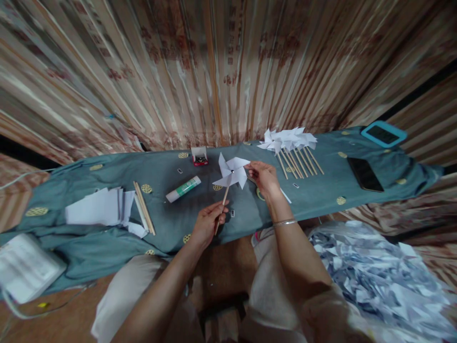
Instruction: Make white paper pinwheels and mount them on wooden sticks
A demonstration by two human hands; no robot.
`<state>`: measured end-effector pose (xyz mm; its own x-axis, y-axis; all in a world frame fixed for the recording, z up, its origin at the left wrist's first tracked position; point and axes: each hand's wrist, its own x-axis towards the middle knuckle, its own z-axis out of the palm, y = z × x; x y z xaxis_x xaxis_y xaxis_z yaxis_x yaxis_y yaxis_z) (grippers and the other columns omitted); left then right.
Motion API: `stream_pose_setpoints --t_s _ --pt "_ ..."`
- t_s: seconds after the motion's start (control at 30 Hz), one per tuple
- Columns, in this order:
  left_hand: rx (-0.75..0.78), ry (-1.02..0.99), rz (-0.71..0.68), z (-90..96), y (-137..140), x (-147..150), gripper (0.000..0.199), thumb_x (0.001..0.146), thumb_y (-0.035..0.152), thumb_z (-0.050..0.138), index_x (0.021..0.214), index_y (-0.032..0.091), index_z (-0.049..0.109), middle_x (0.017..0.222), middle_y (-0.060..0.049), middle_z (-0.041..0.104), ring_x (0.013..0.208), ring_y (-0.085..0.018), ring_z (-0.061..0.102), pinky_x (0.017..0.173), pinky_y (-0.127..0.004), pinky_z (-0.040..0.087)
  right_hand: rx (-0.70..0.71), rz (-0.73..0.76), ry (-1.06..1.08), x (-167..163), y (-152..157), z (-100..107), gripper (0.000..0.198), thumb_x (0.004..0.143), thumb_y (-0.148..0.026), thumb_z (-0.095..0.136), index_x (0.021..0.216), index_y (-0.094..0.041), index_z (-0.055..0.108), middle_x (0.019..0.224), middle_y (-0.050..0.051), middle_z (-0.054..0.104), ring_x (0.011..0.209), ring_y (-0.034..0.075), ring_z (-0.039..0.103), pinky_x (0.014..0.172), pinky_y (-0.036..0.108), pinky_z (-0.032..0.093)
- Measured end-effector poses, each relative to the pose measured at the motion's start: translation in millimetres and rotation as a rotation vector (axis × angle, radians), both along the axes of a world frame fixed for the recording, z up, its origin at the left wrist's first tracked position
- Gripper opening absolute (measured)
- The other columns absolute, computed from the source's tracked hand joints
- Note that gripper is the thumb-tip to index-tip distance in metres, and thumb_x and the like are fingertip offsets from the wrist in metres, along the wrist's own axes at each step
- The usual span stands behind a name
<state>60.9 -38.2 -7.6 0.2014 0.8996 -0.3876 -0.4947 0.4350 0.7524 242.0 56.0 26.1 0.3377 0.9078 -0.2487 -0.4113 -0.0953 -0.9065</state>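
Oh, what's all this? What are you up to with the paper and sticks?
A person is holding a white paper pinwheel over a cloth-covered table. The left hand grips its stick, while the right hand has its fingers at the tip of one blade. More pinwheels lie overlapping in a row on the right. Paper pieces and loose sticks lie on the left, with a glue stick and a small open box nearer the middle.

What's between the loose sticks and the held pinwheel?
Head view: a glue stick lies between the sticks and the pinwheel; the small red box sits farther back.
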Motion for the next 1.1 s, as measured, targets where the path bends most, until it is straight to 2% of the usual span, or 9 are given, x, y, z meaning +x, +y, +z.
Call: stream_pose_setpoints --t_s 0.23,0.43,0.53,0.63,0.73,1.1 --pt "-0.010 0.003 -0.002 4.0 -1 -1 0.038 0.057 0.029 0.088 0.087 0.010 0.077 0.065 0.000 0.063 0.048 -0.004 0.043 0.048 -0.021 0.031 0.040 0.016 -0.063 0 0 -6 0.011 0.066 -0.024 0.077 0.061 -0.019 0.068 0.062 -0.001 0.071 0.048 0.005 0.048 0.049 0.018 0.041" --pt "-0.014 -0.004 0.000 2.7 1 -2 0.040 0.055 0.031 0.089 0.088 0.010 0.077 0.066 -0.001 0.063 0.049 -0.004 0.043 0.048 -0.020 0.031 0.036 0.130 -0.097 0 -3 -7 0.033 0.063 -0.051 0.082 0.068 -0.020 0.071 0.065 -0.001 0.070 0.051 0.006 0.053 0.051 0.020 0.040" --pt "-0.011 -0.008 0.007 1.9 2 -3 0.037 0.058 0.030 0.087 0.088 0.010 0.077 0.066 -0.001 0.062 0.050 -0.004 0.043 0.048 -0.020 0.031 0.026 0.177 -0.125 -1 -7 -7 0.039 0.059 -0.057 0.083 0.065 -0.021 0.069 0.060 -0.003 0.066 0.051 0.007 0.052 0.050 0.021 0.038" --pt "-0.004 -0.019 0.014 1.8 3 -4 0.034 0.059 0.028 0.086 0.087 0.011 0.078 0.065 -0.001 0.062 0.049 -0.004 0.044 0.047 -0.020 0.031 0.050 0.233 -0.136 -3 -11 -7 0.042 0.052 -0.056 0.087 0.056 -0.021 0.063 0.052 -0.006 0.057 0.048 0.006 0.046 0.048 0.021 0.035" --pt "-0.002 -0.028 0.023 2.5 4 -4 0.032 0.059 0.027 0.086 0.086 0.011 0.078 0.064 0.000 0.062 0.048 -0.004 0.043 0.047 -0.020 0.031 0.051 0.264 -0.140 -5 -13 -7 0.041 0.047 -0.052 0.089 0.055 -0.020 0.064 0.049 -0.006 0.055 0.047 0.006 0.043 0.047 0.021 0.033" --pt "-0.013 -0.032 0.053 2.9 5 -5 0.028 0.062 0.022 0.083 0.086 0.010 0.077 0.064 -0.001 0.061 0.049 -0.004 0.042 0.048 -0.021 0.030 -0.013 0.287 -0.108 -9 -15 -5 0.034 0.046 -0.041 0.090 0.058 -0.019 0.067 0.049 -0.006 0.057 0.046 0.006 0.046 0.047 0.022 0.035"
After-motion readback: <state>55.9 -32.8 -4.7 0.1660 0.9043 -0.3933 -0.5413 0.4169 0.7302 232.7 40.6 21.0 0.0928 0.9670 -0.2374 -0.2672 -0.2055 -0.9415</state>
